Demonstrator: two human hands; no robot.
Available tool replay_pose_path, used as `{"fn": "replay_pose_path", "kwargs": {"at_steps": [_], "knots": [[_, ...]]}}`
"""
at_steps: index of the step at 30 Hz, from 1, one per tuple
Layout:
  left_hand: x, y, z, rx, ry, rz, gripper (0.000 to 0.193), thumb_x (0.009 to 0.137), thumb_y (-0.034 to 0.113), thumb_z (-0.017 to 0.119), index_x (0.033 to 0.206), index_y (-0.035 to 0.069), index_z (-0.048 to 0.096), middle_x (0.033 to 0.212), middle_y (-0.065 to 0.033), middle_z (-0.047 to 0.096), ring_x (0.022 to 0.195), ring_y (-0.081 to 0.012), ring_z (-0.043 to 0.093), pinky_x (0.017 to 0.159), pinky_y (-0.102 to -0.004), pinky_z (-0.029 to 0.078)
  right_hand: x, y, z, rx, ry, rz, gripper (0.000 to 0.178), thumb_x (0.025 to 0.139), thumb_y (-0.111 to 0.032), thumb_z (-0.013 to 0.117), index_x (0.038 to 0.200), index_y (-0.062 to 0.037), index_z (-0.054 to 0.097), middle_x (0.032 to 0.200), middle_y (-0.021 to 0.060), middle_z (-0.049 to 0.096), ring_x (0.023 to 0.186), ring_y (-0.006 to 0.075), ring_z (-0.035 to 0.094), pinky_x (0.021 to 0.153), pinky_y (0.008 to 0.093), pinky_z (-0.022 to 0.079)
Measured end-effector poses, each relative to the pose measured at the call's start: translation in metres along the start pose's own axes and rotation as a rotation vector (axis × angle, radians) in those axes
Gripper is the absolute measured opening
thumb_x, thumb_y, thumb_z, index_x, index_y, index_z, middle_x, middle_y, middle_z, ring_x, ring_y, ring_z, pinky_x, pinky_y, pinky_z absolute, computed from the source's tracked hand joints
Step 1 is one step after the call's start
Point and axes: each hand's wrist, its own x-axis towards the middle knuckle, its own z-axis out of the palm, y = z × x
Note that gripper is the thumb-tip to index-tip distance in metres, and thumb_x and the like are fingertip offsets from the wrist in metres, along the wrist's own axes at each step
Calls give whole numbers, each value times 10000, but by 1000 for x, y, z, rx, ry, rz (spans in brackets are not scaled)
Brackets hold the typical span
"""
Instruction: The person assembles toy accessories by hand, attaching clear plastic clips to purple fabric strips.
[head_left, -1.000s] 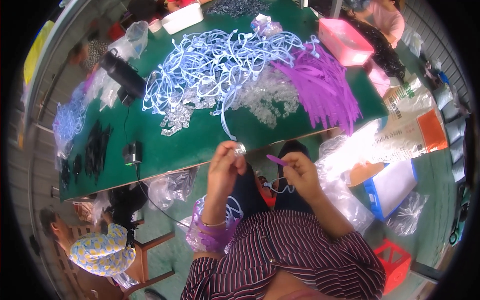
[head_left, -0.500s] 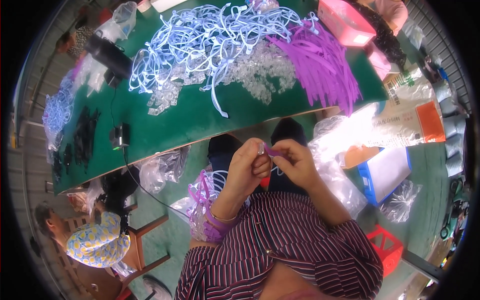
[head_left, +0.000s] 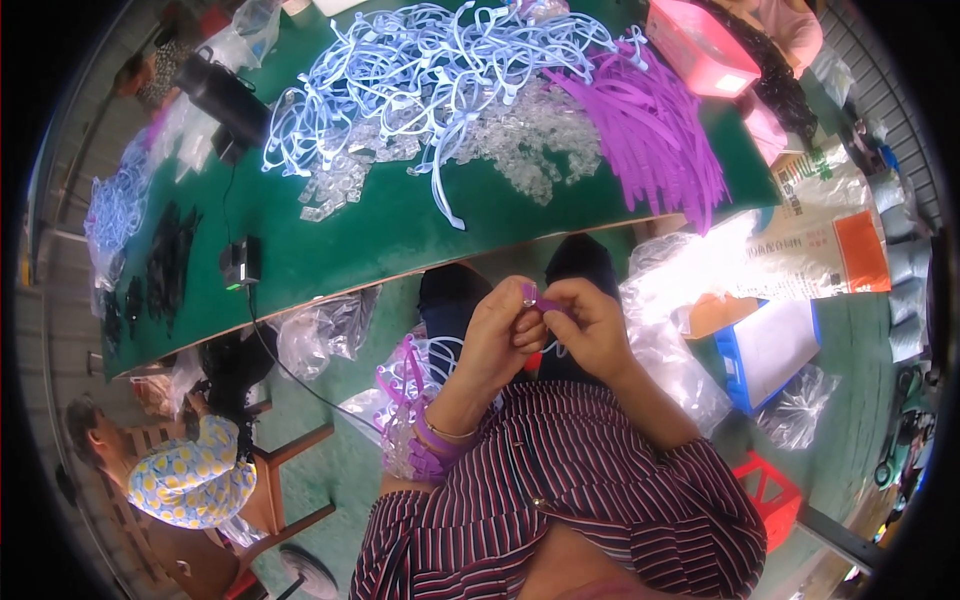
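Over my lap, my left hand (head_left: 496, 328) pinches a small clear plastic buckle (head_left: 529, 297) between thumb and bent fingers. Purple strap (head_left: 545, 305) runs from the buckle into the pinched fingers of my right hand (head_left: 592, 322); my fingers hide most of it. On the green table (head_left: 330, 275) ahead lie a tangled heap of pale blue straps (head_left: 400, 70), a spread of clear plastic buckles (head_left: 535, 150) and a pile of purple straps (head_left: 660, 130). Beside my left forearm hangs a bunch of purple and pale blue straps with clear pieces (head_left: 412, 410).
A black bottle (head_left: 222, 95) and a black adapter with a cable (head_left: 240, 264) are on the table's left side. A pink basket (head_left: 700, 50) stands at the far right. Plastic bags, a blue-edged box (head_left: 770, 350) and a red stool (head_left: 770, 500) are to my right. Another person (head_left: 190, 475) sits at left.
Purple strap now shows at the clear buckle in my left fingers, and my right fingertips have come closer to it. The view has shifted slightly.
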Motion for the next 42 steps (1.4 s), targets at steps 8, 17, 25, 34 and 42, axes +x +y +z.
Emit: {"fn": "replay_pose_path", "kwargs": {"at_steps": [8, 17, 25, 34, 42], "knots": [[3, -2, -8, 758, 133, 265, 148, 907, 190, 488, 869, 48, 507, 627, 5, 516, 514, -24, 475, 413, -155, 347, 9, -7, -10, -472, 56, -234, 145, 771, -6, 584, 907, -10, 537, 873, 65, 529, 730, 115, 527, 604, 233, 423], [8, 16, -9, 1646, -40, 592, 142, 877, 120, 513, 951, 1, 536, 732, -17, 554, 641, -90, 536, 567, -234, 437, 4, 0, -17, 100, 2, -79, 91, 842, -68, 524, 785, -5, 559, 964, 60, 469, 775, 91, 463, 684, 201, 367], [-8, 11, -9, 780, -92, 59, 136, 910, 162, 467, 969, 49, 512, 788, 13, 518, 668, -69, 507, 606, -199, 418, 1, 10, -16, -106, -65, -53, 126, 778, -50, 624, 880, -4, 567, 889, 35, 509, 708, 84, 509, 604, 195, 412], [-1, 4, -10, 188, -174, -7, 140, 880, 177, 495, 848, 42, 478, 758, -74, 552, 606, -129, 564, 568, -248, 484, 0, -1, -9, -272, 4, -191, 184, 730, -60, 665, 889, -5, 590, 823, 73, 553, 711, 138, 545, 605, 235, 430], [-4, 7, -14, 435, -83, 47, 118, 877, 140, 519, 876, 24, 502, 765, -48, 569, 645, -96, 553, 598, -196, 431, 2, 6, -13, -166, -76, -171, 214, 758, -66, 663, 933, 11, 566, 893, 85, 500, 778, 163, 532, 673, 245, 445]]}}
